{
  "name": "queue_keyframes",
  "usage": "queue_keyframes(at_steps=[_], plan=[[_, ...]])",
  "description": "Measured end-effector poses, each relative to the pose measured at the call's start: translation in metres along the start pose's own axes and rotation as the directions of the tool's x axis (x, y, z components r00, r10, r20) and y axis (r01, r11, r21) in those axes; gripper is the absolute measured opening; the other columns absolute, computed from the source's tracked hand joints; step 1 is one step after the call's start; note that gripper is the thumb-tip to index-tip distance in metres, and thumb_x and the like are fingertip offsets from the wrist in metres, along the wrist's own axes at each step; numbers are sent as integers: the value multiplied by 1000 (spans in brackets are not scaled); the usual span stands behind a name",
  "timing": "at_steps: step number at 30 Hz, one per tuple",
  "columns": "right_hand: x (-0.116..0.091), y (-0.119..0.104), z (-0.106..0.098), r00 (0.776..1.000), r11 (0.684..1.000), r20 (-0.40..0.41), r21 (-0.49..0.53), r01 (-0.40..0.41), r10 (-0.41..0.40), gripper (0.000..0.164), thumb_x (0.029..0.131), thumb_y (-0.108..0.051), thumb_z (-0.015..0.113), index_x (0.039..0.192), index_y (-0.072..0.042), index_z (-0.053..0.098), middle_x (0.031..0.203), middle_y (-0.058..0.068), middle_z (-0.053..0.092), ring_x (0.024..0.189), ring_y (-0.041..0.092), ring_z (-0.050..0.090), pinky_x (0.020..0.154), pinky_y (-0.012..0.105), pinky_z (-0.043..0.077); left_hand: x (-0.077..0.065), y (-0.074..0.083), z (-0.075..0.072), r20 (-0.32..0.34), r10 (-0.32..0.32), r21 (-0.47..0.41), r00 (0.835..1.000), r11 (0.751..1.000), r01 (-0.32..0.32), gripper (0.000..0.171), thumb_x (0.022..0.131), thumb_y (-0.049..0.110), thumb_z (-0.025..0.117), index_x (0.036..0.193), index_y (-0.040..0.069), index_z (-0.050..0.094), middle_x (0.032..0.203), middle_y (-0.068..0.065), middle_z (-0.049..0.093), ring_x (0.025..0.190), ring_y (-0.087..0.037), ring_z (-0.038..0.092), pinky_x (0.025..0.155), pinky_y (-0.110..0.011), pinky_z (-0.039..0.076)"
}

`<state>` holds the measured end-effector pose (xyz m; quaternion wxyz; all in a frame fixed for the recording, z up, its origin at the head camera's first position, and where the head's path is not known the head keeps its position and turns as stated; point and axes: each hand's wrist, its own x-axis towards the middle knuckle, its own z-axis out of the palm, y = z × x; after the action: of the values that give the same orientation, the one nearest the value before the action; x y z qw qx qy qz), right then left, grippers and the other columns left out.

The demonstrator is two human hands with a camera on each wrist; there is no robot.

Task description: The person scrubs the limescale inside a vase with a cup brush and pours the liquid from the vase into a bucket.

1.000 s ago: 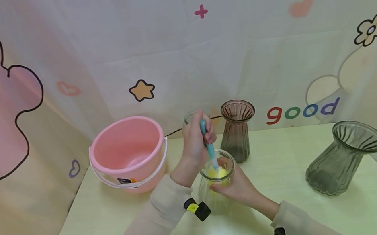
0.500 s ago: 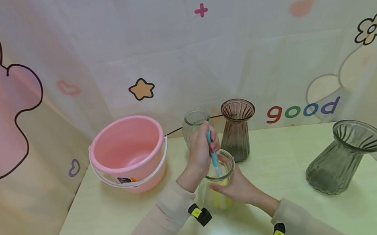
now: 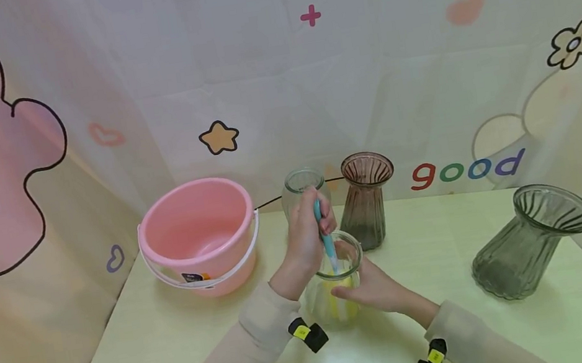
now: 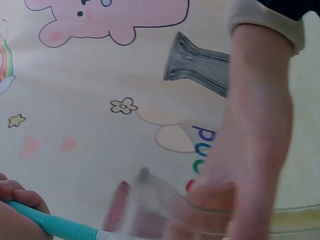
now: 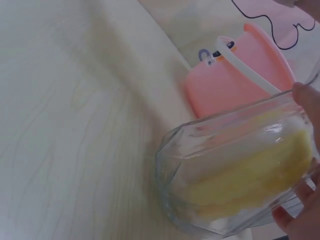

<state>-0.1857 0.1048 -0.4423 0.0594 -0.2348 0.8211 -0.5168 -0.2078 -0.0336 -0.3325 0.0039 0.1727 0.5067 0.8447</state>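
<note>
My left hand [image 3: 306, 229] grips the teal handle of a sponge bottle brush [image 3: 326, 242] whose lower end is inside a clear glass jar [image 3: 316, 297]. In the right wrist view, the brush's long yellow sponge head [image 5: 250, 175] shows through the glass. Around the jar's right side, my right hand [image 3: 377, 288] holds it near the neck, thumb toward me. The jar leans, its mouth tipped up and away from me. In the left wrist view, the brush handle [image 4: 70, 227] leaves my left fist [image 4: 22, 215] at the lower left.
A pink bucket [image 3: 196, 227] with a white handle stands on the left of the table [image 3: 142, 354]. Behind my hands are another clear glass jar [image 3: 304, 179] and a brownish ribbed vase [image 3: 368, 207]. A grey-green ribbed vase [image 3: 526, 246] stands right. A printed curtain [image 3: 267, 97] hangs behind.
The brush went deeper into the jar, its yellow sponge sinking from the mouth toward the bottom, then rose slightly. My left hand moved down, then a little back up. My right thumb shifted slightly.
</note>
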Motion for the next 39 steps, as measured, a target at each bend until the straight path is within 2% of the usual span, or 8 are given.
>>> queue_keyframes(at_steps=[4,9,13,17,22,30,35,39], plan=[[-2,-13,1,999,1000,-28,7,17,-17,75,77,-9,73,138,-8,29,135,17,40,122,30,41,99,51,32,4,18,6,12,9,-8,1000,1000,-9,37,95,23,32,61,11,37,49,5,31,43,-8,28,47,-22,24],[-4,-22,0,999,1000,-36,-5,-24,24,76,76,-8,73,138,-5,28,129,16,44,117,28,45,99,49,34,11,43,13,26,25,-9,999,1000,-25,38,94,25,33,59,12,37,48,6,31,43,-9,28,46,-23,24],[-3,-19,2,999,1000,-50,-2,-7,7,77,76,-10,74,138,-6,29,127,12,48,119,27,46,98,50,35,15,59,17,39,56,-32,998,998,-55,39,95,30,34,60,13,38,48,7,31,44,-9,28,47,-23,24],[0,-3,5,997,999,-75,7,35,-34,76,74,-10,76,136,-10,32,126,7,50,118,25,47,98,49,36,16,64,20,61,83,-43,995,996,-81,40,95,30,33,60,13,39,48,7,32,43,-9,28,47,-22,24],[4,12,8,995,1000,-98,11,21,-20,80,72,-14,78,136,-14,30,125,4,49,114,20,49,96,45,38,14,52,17,46,88,-54,995,995,-85,42,97,28,31,59,13,38,47,7,32,42,-8,29,45,-22,23],[5,15,8,991,998,-120,-11,59,-60,73,71,-18,79,130,-14,36,125,7,46,110,22,46,90,43,40,9,12,4,-41,66,-33,997,997,-68,41,97,26,32,60,11,38,48,6,31,43,-7,28,47,-20,25],[4,16,9,991,999,-124,-1,42,-42,76,71,-20,80,131,-14,34,128,8,44,115,23,44,93,44,39,2,-9,0,-28,22,9,999,1000,-22,40,98,26,32,62,10,38,49,5,32,45,-9,29,49,-21,27],[5,15,8,997,1000,-82,8,10,-10,83,73,-22,78,137,-13,26,135,11,38,121,25,41,96,45,37,1,-16,-2,0,54,62,999,997,-54,39,98,29,33,64,9,37,51,4,33,47,-9,30,50,-22,27]])
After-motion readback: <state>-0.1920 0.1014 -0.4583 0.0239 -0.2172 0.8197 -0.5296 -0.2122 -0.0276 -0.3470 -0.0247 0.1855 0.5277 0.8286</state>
